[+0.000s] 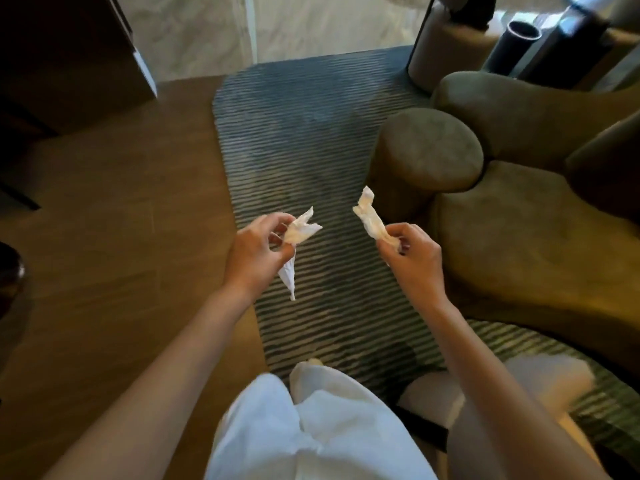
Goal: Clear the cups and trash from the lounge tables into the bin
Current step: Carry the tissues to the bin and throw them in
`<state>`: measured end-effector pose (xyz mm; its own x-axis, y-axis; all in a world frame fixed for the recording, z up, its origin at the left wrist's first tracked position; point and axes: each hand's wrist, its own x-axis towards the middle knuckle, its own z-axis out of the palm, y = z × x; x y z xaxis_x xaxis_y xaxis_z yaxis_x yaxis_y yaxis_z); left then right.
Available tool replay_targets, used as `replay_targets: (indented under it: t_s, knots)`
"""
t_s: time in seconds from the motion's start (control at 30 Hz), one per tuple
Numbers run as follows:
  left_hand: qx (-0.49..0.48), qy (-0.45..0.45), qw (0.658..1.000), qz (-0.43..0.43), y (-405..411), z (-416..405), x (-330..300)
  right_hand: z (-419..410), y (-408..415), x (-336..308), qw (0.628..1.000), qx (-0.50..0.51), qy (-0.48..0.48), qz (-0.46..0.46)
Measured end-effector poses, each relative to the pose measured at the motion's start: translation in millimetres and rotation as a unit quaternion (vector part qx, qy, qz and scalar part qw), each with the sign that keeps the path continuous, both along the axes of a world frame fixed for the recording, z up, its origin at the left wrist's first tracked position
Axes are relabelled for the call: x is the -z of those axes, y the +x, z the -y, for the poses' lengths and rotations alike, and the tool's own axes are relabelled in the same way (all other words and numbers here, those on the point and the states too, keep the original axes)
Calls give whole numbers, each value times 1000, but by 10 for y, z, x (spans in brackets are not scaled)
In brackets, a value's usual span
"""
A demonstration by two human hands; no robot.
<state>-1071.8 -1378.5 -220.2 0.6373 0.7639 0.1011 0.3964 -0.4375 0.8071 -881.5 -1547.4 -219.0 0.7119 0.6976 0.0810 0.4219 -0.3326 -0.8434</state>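
While each hand pinches a crumpled napkin, left hand [254, 252] with napkin [300, 232] pointing 1 o'clock, right hand [414, 256] with napkin [369, 218] pointing 11, no bin's in sight, so neither's closer.

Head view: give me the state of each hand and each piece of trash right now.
Left hand: grips a tissue, held in the air.
Left tissue: crumpled, one end hanging below the hand.
Right hand: pinches a second tissue.
Right tissue: twisted, sticking upward.
Bin: not in view.
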Motion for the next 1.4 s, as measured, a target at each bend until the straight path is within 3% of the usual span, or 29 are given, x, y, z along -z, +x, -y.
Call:
replay_targets:
  t_s: [0.23, 0.5, 0.8, 0.97, 1.17, 1.4]
  knots:
    - [-9, -26, 999, 25, 939, -1512, -34, -1605, 939, -2, 1000, -8, -1, -1]
    - [21, -3, 999, 34, 2062, -3584, -222, -3645, 1927, -133, 998, 51, 24, -18]
    - [51, -13, 998, -16, 3189, -5325, -76, -5078, 3026, 115, 997, 69, -3, -38]
    - [62, -14, 997, -33, 4241, -6338, 9, -6026, 4109, 291, 997, 70, -15, -31]
    - [94, -9, 995, -40, 5791, -7347, -231, -6964, 5542, -14, 993, 111, 37, -6]
    - [89, -40, 995, -36, 7112, -8315, -114, -7962, 6775, 3, 994, 104, -7, 22]
